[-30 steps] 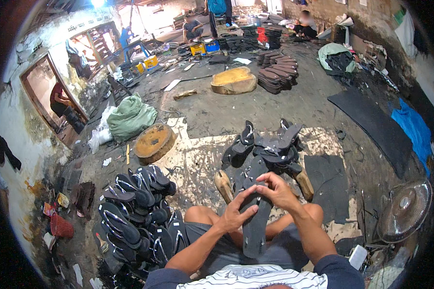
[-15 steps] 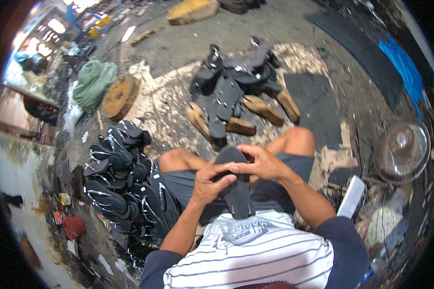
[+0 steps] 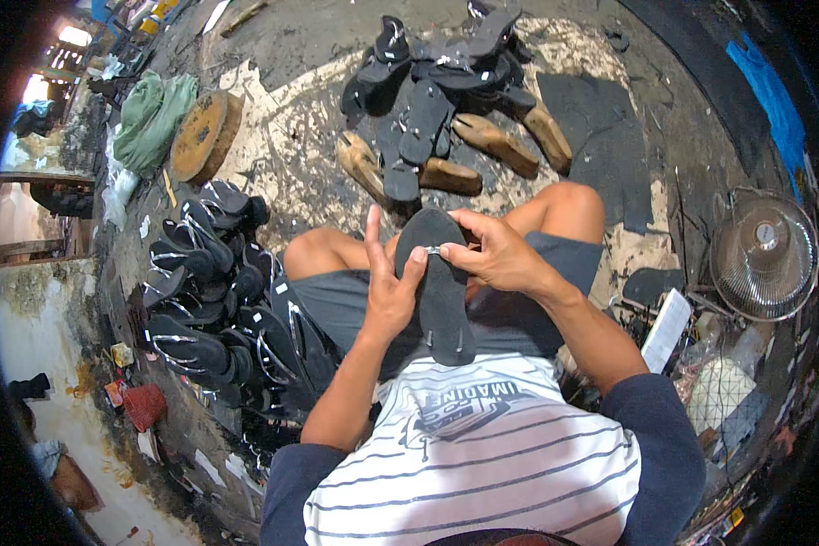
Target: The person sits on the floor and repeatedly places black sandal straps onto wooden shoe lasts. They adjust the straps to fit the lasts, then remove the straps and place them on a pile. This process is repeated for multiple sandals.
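Note:
A dark flip-flop sole (image 3: 446,314) lies upright in front of my lap, its wide end away from me. A small silvery strip (image 3: 433,251) crosses its upper part between my thumbs, and two small shiny marks show near the narrow end. My left hand (image 3: 391,289) grips the left edge, thumb on the face and one finger pointing up. My right hand (image 3: 493,255) holds the right edge, thumb pressed beside the strip and fingers curled round the far rim. What the fingers do behind the sole is hidden.
Finished-looking black sandals (image 3: 200,346) are heaped on my left. Ahead lie more black sandals (image 3: 428,109) and several wooden shoe lasts (image 3: 496,144). A round wooden block (image 3: 200,136) stands beside a green cloth (image 3: 155,123). To my right are a fan (image 3: 764,259) and a white box (image 3: 666,329).
My thumbs have parted from their overlapping position, uncovering the silvery strip. A left finger now points upward. The view has tilted, so the surroundings appear higher in the picture.

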`<move>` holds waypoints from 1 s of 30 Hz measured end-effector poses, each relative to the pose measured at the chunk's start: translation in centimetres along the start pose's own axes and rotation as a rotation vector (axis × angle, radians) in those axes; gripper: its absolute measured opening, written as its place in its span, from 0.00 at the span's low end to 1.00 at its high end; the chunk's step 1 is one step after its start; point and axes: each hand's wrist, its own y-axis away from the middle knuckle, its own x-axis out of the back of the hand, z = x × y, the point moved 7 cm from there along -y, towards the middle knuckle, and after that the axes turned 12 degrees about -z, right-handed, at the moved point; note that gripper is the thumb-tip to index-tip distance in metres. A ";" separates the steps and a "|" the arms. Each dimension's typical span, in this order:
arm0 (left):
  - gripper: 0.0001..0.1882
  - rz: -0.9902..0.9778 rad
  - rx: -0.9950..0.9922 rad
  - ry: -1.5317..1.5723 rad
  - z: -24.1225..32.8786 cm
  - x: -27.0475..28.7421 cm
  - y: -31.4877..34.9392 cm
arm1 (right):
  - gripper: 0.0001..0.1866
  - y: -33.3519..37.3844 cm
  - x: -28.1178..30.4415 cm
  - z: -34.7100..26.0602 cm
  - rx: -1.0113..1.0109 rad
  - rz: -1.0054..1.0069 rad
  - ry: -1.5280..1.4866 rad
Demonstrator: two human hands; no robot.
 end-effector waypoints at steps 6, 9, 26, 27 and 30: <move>0.69 -0.065 -0.025 -1.214 1.3 -3.2 -0.7 | 0.20 -4.5 3.6 -0.4 0.094 0.105 0.126; 0.60 -0.115 0.007 -0.788 -1.2 1.0 -1.8 | 0.25 -8.0 7.2 -0.9 0.021 -0.007 -0.152; 0.29 0.340 -0.305 -0.167 4.2 11.0 -0.4 | 0.34 -5.5 14.7 9.8 -0.052 0.330 -0.227; 0.29 0.347 -0.357 -0.229 3.6 12.2 -0.8 | 0.34 -4.3 11.5 6.6 0.034 0.299 -0.262; 0.31 0.438 -0.345 -0.444 5.9 11.5 -1.0 | 0.35 0.7 4.2 0.7 0.118 0.252 -0.243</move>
